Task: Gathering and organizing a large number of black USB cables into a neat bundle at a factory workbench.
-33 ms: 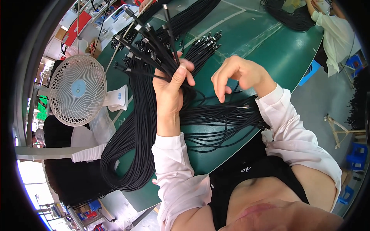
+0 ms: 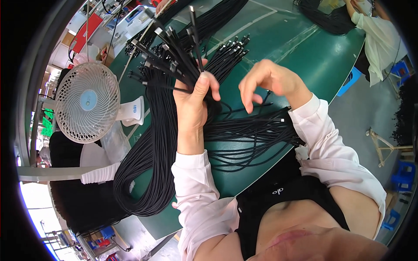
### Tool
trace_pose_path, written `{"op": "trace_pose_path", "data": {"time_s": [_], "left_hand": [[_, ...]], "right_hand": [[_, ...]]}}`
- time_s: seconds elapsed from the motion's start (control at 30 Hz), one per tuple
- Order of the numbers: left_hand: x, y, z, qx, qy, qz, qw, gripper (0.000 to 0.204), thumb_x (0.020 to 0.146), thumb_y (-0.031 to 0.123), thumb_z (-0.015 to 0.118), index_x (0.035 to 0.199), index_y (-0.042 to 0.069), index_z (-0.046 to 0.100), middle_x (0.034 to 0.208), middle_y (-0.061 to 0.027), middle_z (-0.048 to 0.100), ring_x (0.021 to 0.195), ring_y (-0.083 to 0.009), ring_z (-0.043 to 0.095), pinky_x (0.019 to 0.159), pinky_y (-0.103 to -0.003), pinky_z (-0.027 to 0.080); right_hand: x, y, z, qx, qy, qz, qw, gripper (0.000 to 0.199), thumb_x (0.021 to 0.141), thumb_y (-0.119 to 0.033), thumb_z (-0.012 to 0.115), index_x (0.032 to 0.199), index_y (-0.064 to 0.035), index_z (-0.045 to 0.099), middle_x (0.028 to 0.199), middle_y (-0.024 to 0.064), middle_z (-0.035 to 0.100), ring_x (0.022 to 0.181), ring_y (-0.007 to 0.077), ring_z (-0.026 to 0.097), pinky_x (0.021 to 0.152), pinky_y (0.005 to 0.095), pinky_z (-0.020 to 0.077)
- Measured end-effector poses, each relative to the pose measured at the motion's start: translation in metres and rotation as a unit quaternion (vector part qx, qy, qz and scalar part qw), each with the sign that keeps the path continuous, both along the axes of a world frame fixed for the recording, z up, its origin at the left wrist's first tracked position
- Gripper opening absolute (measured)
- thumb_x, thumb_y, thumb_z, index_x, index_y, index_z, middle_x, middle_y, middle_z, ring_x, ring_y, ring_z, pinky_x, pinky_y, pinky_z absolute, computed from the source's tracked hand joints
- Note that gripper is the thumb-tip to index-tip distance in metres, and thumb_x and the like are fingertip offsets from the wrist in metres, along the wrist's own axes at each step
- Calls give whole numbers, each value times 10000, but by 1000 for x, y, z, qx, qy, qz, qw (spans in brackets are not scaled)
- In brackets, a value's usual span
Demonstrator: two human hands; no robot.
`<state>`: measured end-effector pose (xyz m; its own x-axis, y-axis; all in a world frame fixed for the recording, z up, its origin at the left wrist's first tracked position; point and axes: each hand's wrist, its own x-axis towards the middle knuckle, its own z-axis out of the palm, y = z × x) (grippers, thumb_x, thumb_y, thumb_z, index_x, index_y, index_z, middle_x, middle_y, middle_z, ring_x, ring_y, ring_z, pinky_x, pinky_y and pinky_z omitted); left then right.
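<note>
My left hand (image 2: pixel 191 98) is closed round a bunch of black cables (image 2: pixel 185 69), whose metal-tipped plugs fan out above my fingers. To its right my right hand (image 2: pixel 267 82) hovers with bent fingers, the thumb apart from them and nothing visible in its grasp. Below that hand, a loose bundle of black cables (image 2: pixel 252 135) runs rightward across the table, and one pale-tipped plug (image 2: pixel 282 120) shows among them. A thick looped hank of black cables (image 2: pixel 148 182) hangs down left of my left forearm. Another cluster of plug ends (image 2: pixel 230 52) lies just beyond my left hand.
A white fan (image 2: pixel 88 101) stands at the left edge of the green table (image 2: pixel 300 52). More black cables (image 2: pixel 331 19) lie at the far right, near a person in a pale sleeve (image 2: pixel 372 39). Blue stools (image 2: pixel 402 176) stand on the floor at right.
The plugs in my left hand have shifted slightly. My right hand's fingers have moved a little, and the pale-tipped plug below it sits slightly farther right.
</note>
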<state>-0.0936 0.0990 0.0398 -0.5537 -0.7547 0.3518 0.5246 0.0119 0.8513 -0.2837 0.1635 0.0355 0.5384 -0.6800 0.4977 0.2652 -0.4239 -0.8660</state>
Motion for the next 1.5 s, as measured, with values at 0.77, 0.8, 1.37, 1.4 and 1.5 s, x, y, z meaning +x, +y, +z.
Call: {"op": "trace_pose_path", "data": {"time_s": [0.77,0.8,1.37,1.4,1.5], "left_hand": [[-11,25,-3,-64,-153,-61,984,176,827,29,560,985,-12,496,742,-22,529,610,-74,502,544,-210,440],[-7,24,-1,-63,-160,-53,984,174,823,41,571,974,-5,498,716,-4,518,594,-60,492,523,-200,427],[1,25,10,-103,-110,-15,989,108,785,38,594,777,6,492,643,-48,558,561,-116,536,534,-258,445],[2,25,12,-96,-125,-19,987,110,788,42,594,775,8,491,631,-45,555,552,-112,532,530,-253,442],[2,26,17,-113,-147,-44,982,120,792,55,598,771,9,489,608,-41,550,537,-105,526,517,-246,435]], "right_hand": [[37,16,15,-7,-54,-443,895,101,833,-95,591,850,4,593,682,-6,549,572,47,468,506,176,378],[37,15,16,-22,-55,-433,899,94,834,-73,578,885,6,586,767,3,560,642,38,479,560,175,389],[48,3,59,-226,11,-406,886,354,937,-140,339,1210,72,416,1126,185,532,970,206,552,840,296,436],[42,3,60,-205,-16,-402,892,383,941,-174,318,1221,73,402,1169,200,499,988,219,545,862,312,420],[34,3,75,-220,-26,-447,867,381,933,-145,320,1239,72,387,1192,213,483,1011,242,541,898,339,396]]}}
